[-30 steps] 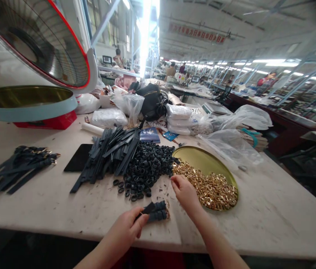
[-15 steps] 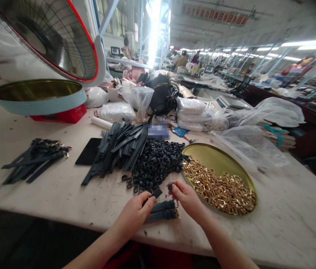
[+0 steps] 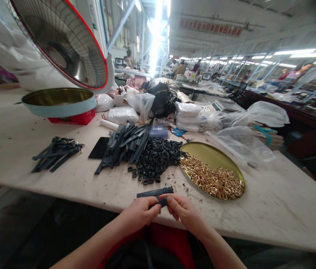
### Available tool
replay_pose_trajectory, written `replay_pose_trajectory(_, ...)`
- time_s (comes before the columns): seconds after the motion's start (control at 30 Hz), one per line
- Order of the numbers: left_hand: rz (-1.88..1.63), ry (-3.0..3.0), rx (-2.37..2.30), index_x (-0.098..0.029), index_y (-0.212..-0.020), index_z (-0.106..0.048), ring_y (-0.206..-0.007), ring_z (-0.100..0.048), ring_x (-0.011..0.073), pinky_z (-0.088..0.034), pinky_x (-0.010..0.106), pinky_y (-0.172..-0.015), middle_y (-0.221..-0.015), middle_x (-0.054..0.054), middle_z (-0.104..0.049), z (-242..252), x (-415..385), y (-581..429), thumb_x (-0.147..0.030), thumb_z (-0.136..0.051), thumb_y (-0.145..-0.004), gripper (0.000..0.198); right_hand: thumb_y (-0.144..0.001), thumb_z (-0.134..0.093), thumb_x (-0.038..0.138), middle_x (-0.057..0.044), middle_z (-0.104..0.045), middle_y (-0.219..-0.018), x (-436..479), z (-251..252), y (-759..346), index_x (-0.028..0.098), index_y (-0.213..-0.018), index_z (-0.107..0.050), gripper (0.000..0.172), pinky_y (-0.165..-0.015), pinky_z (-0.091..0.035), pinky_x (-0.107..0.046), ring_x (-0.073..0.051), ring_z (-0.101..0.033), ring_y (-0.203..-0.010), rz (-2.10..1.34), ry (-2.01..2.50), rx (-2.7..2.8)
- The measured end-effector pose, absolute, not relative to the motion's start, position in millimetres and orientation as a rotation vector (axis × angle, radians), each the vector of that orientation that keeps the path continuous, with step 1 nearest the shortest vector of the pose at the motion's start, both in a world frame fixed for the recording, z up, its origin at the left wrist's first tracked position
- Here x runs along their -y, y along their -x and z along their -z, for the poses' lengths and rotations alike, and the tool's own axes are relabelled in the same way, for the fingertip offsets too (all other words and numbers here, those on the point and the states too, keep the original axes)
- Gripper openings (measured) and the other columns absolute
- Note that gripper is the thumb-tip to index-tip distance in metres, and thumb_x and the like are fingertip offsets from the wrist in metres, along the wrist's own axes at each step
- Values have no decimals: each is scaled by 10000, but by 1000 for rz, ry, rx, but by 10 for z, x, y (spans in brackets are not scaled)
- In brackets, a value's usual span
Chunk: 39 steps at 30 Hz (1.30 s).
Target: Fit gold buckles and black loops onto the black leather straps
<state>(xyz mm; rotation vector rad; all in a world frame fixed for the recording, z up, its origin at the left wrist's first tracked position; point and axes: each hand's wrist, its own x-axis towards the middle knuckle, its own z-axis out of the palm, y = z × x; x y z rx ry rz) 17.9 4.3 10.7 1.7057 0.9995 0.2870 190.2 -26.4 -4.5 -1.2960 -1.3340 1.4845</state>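
Note:
Close to the table's front edge, a short dark strap spans the gap between my hands. My left hand is closed around its left part. At its right end my right hand pinches with thumb and fingers; whether a small loop sits under those fingertips is hidden. Just beyond lies a dark strap with a gold buckle, partly covered by my hands. Farther back are a heap of small dark loops and a pile of flat dark straps. Gold buckles fill the lower part of a round tray on the right.
A bundle of buckled straps lies left, near a black pad. Behind it stand a round tin on a red base and a fan. Plastic bags and a black bag line the back.
My right hand has brought its small dark loop left and down to the strap in my left hand. Both hands are now together, nearer the table edge. The camera view has shifted.

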Motion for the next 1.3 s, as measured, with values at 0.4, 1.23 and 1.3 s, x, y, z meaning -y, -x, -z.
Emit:
replay_pose_trajectory(0.4, -293, -1544, -912, -161, -693, -518, -422, -333, 70, -246, 176, -417, -466, -74, -391, -195, 115, -191, -351, -376, -798, 259, -774, -468, 523, 102, -293, -436, 448, 67, -1760, 162, -899, -555, 393, -387, -182, -193, -62, -233, -379, -1525, 1186, 924)
replay_pose_trajectory(1.23, -427, -1470, -1161, -194, -793, -395, -487, -482, 96, -354, 181, -417, -613, -45, -550, 64, -89, -263, -315, -455, -768, 137, -826, -439, 476, 53, -465, -501, 350, 292, -1723, 184, -739, -484, 307, -477, -302, -195, -74, -385, -460, -1582, 1118, 760)
replay_pose_trajectory(1.3, -412, -1587, -1211, -191, -748, -418, -539, -497, 106, -362, 194, -469, -621, -42, -536, 35, -102, -262, -304, -471, -756, 124, -776, -551, 430, 76, -438, -479, 334, 303, -1719, 191, -747, -473, 253, -435, -242, -178, -53, -327, -415, -1694, 1097, 661)
